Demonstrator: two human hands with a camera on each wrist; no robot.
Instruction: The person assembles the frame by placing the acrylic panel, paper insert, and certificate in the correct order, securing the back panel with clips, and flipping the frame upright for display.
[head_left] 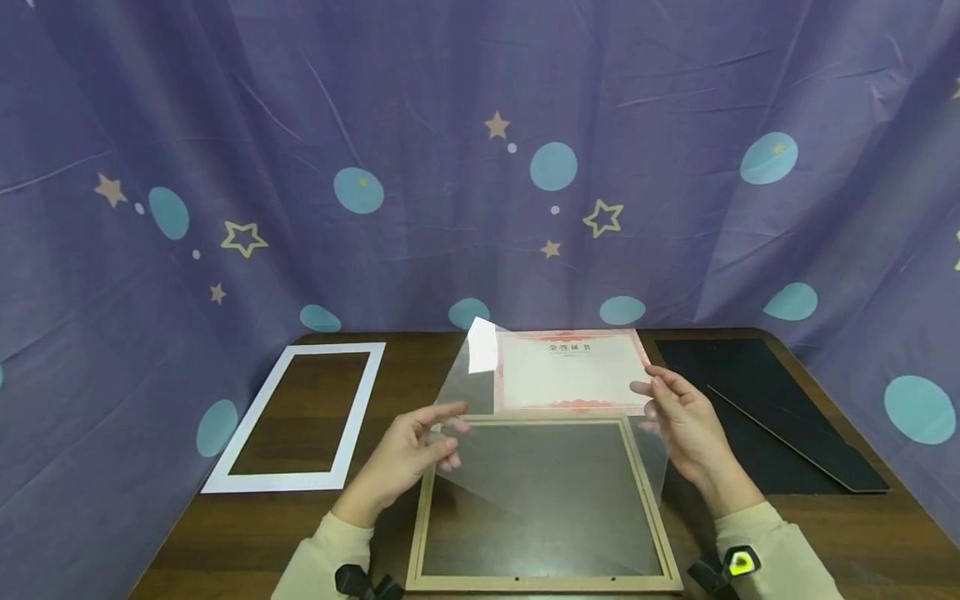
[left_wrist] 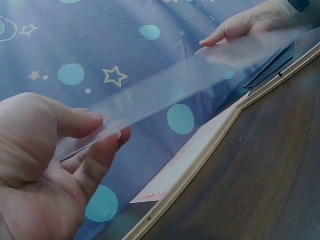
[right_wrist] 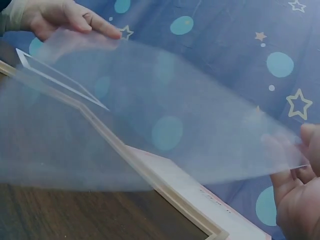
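Observation:
A thin transparent sheet [right_wrist: 150,110] is held up at a tilt between my two hands, over a light wooden picture frame [head_left: 543,584] at the near middle of the table. My left hand [head_left: 408,454] pinches one side of the sheet between thumb and fingers, as the left wrist view shows. On the opposite side, my right hand [head_left: 693,429] pinches the sheet's edge near the corner. Bright glare shows on the sheet's far left part. Behind the frame lies a certificate [head_left: 570,375] with a pink patterned border, partly seen through the sheet.
To the left, a white rectangular mat [head_left: 281,482] with a cut-out middle lies on the dark wood table [head_left: 202,550]. At the right lies a black backing board [head_left: 720,367] with a slanting flap on it. A purple patterned curtain [head_left: 435,108] hangs around the table's back and sides.

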